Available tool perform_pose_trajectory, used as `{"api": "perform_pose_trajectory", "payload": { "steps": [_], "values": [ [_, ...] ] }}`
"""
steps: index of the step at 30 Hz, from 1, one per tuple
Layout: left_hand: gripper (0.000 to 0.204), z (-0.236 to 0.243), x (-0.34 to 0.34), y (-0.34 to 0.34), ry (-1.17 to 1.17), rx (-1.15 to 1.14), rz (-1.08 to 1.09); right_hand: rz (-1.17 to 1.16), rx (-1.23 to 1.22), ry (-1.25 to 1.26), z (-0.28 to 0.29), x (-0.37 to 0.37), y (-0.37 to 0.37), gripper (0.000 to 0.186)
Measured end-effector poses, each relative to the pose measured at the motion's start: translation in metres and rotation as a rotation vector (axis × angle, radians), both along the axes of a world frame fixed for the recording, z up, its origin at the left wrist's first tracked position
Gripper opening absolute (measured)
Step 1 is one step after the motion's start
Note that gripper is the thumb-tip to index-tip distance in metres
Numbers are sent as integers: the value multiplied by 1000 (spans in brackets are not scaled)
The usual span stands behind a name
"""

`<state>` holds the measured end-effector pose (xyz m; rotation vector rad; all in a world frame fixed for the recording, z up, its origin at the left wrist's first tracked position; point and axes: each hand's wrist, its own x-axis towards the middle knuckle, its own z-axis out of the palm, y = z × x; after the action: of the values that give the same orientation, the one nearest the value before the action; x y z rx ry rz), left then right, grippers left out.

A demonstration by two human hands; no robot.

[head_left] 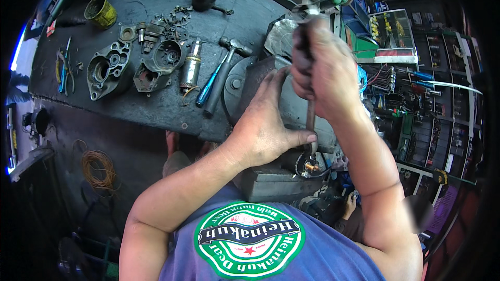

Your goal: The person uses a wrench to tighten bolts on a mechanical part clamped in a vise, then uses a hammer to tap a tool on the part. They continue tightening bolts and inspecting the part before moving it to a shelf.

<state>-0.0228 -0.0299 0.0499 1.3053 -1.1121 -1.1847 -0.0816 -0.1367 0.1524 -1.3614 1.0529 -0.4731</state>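
My right hand (pixel 325 70), somewhat blurred, is closed round a long metal tool (pixel 311 117) that looks like a wrench. Its shaft runs down from my fist, and its lower end meets a dark part with a copper-coloured terminal (pixel 312 166). My left hand (pixel 265 125) lies spread with its fingers over a dark metal housing (pixel 252 80). The left thumb reaches across to the shaft just above its lower end. Under the terminal part sits a dark block-like base (pixel 271 186). My right fist hides the grip of the tool.
Left on the dark bench (pixel 156 109) lie a hammer (pixel 224 73), a blue-handled screwdriver (pixel 211 86), an armature (pixel 191 70), cast housings (pixel 109 70) and pliers (pixel 66 70). A yellow cup (pixel 100 13) stands behind. Shelves (pixel 432 99) line the right; another person's hand (pixel 350 205) shows below.
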Motion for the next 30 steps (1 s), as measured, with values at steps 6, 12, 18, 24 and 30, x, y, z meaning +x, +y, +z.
{"api": "perform_pose_trajectory", "payload": {
  "steps": [6, 12, 18, 24, 30],
  "values": [
    [130, -2, -2, 3, -17, 2, -14, -90, -83, -70, 10, -6, 6, 53],
    [137, 1, -1, 1, 33, 30, -25, -26, -13, -48, 8, -18, 3, 53],
    [130, -2, -4, 2, -60, 2, -29, -35, -32, 15, 7, -10, -4, 53],
    [116, -12, -2, -2, -1, -12, -26, -131, 45, -36, 0, -28, -36, 51],
    [118, -3, -4, 1, -126, 2, -58, -152, 77, -62, -7, -43, -31, 52]
  ]
}}
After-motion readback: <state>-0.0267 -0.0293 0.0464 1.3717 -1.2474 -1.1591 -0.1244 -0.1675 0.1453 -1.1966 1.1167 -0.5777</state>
